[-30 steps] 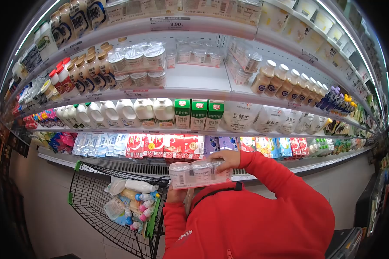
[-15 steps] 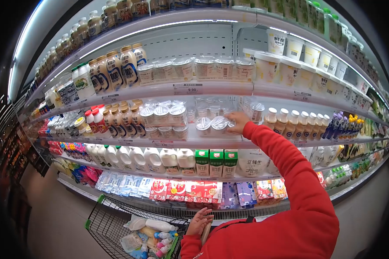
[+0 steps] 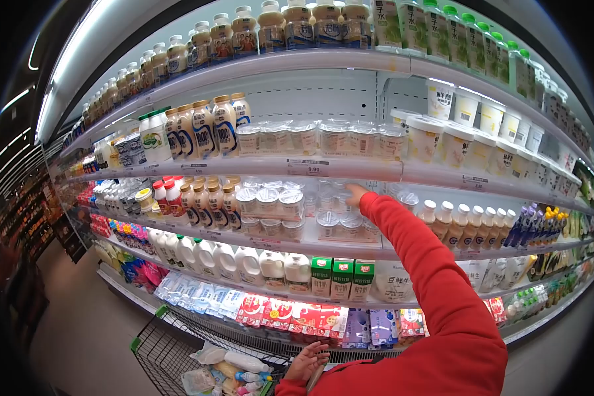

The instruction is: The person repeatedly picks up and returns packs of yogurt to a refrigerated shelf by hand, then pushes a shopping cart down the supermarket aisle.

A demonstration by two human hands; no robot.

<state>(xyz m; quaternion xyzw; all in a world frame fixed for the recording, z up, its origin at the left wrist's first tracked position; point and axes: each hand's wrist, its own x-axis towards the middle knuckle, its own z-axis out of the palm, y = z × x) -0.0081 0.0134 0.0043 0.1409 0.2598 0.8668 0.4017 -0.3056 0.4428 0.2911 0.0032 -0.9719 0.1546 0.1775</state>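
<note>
Right hand (image 3: 356, 195) of the person is hovering over the front cup pack (image 3: 340, 228), near the back cup pack (image 3: 330, 194); its fingertips are not showing clearly, so one cannot tell whether it is gripping anything. Left hand (image 3: 308, 361) is staying low beside the wire cart (image 3: 161, 311), its fingers loosely spread and holding nothing visible. Both packs are standing on the middle shelf (image 3: 356, 251), to the right of the stacked cups (image 3: 268, 198). Handling packs at the shelf is appearing to be the present step; the next move is probably calling for careful finger placement around neighbouring cups.
</note>
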